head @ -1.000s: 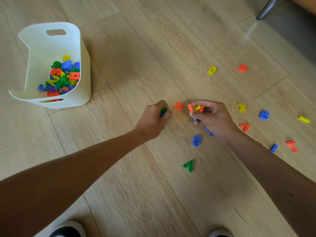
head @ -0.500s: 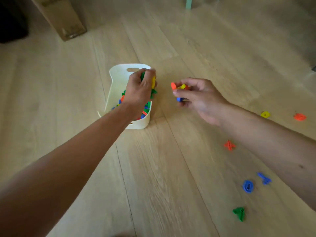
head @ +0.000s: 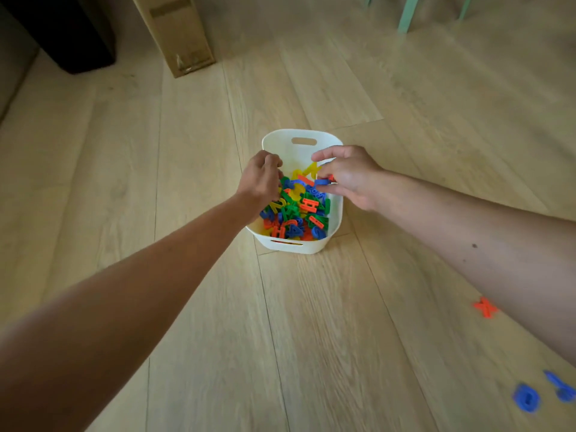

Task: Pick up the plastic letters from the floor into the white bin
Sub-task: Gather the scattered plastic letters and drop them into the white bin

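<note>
In the head view both hands have swung from the floor point(head: 311, 322) to over the white bin point(head: 293, 152) — the right hand point(head: 352, 179) pinches blue and orange letters point(head: 322, 182) above the pile, while the left hand point(head: 260, 182) is curled, its contents hidden. An orange piece point(head: 484, 308) and blue pieces point(head: 526, 398) wait on the boards — more trips to go.

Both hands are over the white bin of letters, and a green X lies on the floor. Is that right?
Nearly. The X on the floor is orange-red, not green, as the head view shows. The left hand and right hand are indeed over the white bin of letters.
</note>
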`<state>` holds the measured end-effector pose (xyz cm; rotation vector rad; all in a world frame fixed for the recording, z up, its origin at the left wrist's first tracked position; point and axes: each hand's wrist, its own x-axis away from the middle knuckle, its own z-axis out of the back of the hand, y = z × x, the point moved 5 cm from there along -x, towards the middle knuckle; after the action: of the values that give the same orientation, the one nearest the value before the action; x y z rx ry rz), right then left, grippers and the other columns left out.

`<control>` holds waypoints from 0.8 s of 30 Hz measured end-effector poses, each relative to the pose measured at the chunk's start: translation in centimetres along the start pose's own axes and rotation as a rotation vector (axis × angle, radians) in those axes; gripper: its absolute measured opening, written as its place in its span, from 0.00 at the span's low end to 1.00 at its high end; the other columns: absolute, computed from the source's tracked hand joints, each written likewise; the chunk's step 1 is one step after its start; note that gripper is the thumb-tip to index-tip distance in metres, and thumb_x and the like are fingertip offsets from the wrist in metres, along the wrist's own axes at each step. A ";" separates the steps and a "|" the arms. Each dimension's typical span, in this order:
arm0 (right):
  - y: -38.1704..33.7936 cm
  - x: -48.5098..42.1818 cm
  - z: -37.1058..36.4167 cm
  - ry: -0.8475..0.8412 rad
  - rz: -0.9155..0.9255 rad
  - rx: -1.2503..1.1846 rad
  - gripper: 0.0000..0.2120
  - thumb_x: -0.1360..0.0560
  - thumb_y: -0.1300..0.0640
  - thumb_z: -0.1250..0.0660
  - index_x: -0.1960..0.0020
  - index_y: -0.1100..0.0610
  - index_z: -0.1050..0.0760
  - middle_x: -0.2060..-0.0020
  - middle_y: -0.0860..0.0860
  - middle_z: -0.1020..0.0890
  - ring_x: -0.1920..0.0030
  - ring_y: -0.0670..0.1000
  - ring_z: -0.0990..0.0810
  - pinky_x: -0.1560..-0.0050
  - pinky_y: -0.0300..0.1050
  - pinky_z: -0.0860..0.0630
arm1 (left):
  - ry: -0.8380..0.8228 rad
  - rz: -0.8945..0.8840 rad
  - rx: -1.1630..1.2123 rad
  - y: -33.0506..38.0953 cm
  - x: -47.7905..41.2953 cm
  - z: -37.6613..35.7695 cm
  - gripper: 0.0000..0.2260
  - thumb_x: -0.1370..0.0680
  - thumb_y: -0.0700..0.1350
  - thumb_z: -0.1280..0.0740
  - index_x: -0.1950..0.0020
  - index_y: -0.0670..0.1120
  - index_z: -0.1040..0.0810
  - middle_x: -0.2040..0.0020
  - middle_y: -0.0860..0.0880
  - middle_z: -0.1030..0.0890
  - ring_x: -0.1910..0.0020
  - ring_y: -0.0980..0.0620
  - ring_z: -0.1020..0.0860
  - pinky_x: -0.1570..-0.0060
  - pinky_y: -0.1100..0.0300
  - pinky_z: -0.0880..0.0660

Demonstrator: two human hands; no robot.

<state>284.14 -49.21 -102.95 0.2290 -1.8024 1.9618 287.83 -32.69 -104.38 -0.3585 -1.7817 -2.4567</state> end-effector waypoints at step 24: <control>3.6 13.8 19.6 0.211 0.145 -0.173 0.15 0.23 0.70 0.39 0.39 0.61 0.22 0.44 0.61 0.17 0.46 0.55 0.16 0.43 0.54 0.20 | -0.476 -0.274 0.047 9.1 10.7 -15.9 0.07 0.21 0.35 0.37 0.55 0.45 0.23 0.53 0.39 0.21 0.54 0.46 0.21 0.55 0.49 0.21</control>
<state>266.85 -65.35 -97.89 -0.1633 -1.8778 1.8329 277.18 -49.90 -98.03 -0.8032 -2.1917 -2.6719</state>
